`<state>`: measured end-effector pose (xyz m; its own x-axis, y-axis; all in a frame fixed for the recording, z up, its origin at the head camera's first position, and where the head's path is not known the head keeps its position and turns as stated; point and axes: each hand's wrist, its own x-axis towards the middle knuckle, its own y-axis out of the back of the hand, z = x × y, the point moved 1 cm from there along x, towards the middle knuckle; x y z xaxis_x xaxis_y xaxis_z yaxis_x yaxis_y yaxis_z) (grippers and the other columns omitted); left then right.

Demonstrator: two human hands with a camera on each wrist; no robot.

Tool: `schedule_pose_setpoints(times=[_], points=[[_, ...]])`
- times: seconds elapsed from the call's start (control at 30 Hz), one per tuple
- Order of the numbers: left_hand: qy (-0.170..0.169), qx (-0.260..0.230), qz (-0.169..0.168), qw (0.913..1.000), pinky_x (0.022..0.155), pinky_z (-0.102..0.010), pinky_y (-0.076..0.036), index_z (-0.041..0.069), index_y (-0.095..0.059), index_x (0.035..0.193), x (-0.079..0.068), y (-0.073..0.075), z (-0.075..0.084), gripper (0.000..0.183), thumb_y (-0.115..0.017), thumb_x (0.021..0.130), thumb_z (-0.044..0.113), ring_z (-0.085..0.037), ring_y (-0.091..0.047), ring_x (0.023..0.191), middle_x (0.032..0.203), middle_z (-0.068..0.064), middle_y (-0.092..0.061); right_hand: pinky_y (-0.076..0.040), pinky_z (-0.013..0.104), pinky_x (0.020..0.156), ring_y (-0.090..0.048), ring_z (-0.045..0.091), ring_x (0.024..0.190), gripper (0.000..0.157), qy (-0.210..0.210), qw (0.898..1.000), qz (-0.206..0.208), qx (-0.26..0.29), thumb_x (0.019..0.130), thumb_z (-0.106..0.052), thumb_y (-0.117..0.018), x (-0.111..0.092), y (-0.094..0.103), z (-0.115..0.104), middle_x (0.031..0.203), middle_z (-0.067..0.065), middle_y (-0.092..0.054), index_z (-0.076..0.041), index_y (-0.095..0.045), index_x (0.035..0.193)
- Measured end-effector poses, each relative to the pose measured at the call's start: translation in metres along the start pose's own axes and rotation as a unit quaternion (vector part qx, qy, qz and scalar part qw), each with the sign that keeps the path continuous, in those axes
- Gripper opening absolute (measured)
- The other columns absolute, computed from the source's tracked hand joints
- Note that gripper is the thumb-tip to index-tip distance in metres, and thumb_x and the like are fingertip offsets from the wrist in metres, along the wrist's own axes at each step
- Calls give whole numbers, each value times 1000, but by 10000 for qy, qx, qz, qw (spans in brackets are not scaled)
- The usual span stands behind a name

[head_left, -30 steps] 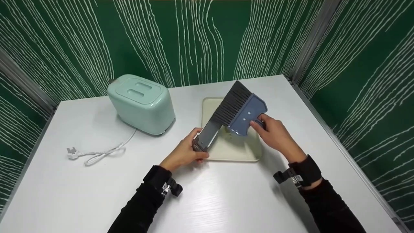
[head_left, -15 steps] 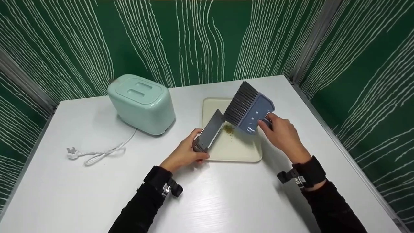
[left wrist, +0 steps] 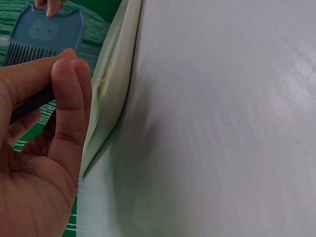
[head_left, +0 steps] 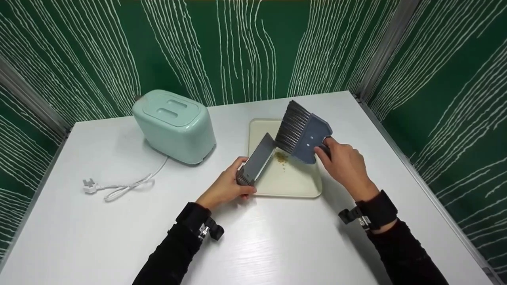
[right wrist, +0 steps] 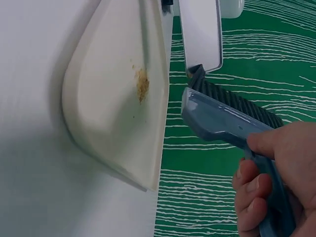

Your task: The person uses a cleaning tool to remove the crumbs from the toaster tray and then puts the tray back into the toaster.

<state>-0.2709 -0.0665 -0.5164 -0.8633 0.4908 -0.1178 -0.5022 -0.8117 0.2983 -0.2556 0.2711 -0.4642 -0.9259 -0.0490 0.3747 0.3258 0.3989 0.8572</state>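
Observation:
My left hand [head_left: 227, 184] grips the end of a slim grey toaster crumb tray [head_left: 259, 158], held tilted above a cream tray [head_left: 293, 186]. In the left wrist view, its thumb and fingers close on the dark edge. My right hand [head_left: 346, 164] holds a blue brush [head_left: 311, 140] by its handle, fingers wrapped round it in the right wrist view. The brush's dark bristles [head_left: 293, 126] meet the crumb tray's far end; a corner of them overlaps that end in the right wrist view. Below lies a small heap of brown crumbs [right wrist: 142, 85] on the cream tray.
A mint green toaster [head_left: 176, 126] with its lid on stands at the back left. Its white cord [head_left: 126, 188] lies looped on the white table [head_left: 158, 245], ending in a plug [head_left: 89, 186]. Green walls with white lines rise behind and beside the table.
The brush has slid right off the crumb tray, then tilted slightly back left at its far end. The crumbs below have come into fuller view. My left hand stays nearly still.

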Motion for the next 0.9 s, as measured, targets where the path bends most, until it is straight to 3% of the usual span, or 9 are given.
schedule_pose_setpoints(times=[0.13, 0.3, 0.6, 0.9], points=[[29, 64, 14, 10000, 60, -30, -62, 31, -44, 155, 0, -1, 1, 85, -86, 88, 2, -17, -70, 62, 90, -8, -69, -47, 55, 50, -65, 40, 62, 28, 143, 9995, 254, -138, 105, -28, -70, -2, 3, 2, 72, 20, -67, -1, -67, 104], [113, -11, 3, 9999, 59, -30, -62, 31, -44, 154, 0, -2, 4, 84, -85, 87, 0, -17, -70, 62, 92, -9, -68, -48, 55, 51, -66, 41, 63, 28, 318, 9972, 623, -255, 105, -30, -70, -3, 7, 0, 71, 19, -66, -2, -67, 99], [91, 1, 18, 10000, 60, -29, -62, 30, -44, 155, 2, -2, 5, 86, -86, 86, -1, -17, -70, 62, 93, -10, -69, -56, 56, 52, -70, 40, 65, 26, 637, 9938, 692, -599, 104, -29, -73, -5, 6, -3, 79, 18, -74, -5, -68, 99], [61, -5, 5, 10000, 61, -32, -64, 30, -44, 155, 0, -2, 5, 85, -87, 86, 2, -18, -70, 62, 92, -9, -66, -53, 58, 48, -68, 44, 60, 27, 870, 9905, 743, -768, 103, -31, -74, -9, 3, -1, 75, 17, -71, -6, -66, 98]])
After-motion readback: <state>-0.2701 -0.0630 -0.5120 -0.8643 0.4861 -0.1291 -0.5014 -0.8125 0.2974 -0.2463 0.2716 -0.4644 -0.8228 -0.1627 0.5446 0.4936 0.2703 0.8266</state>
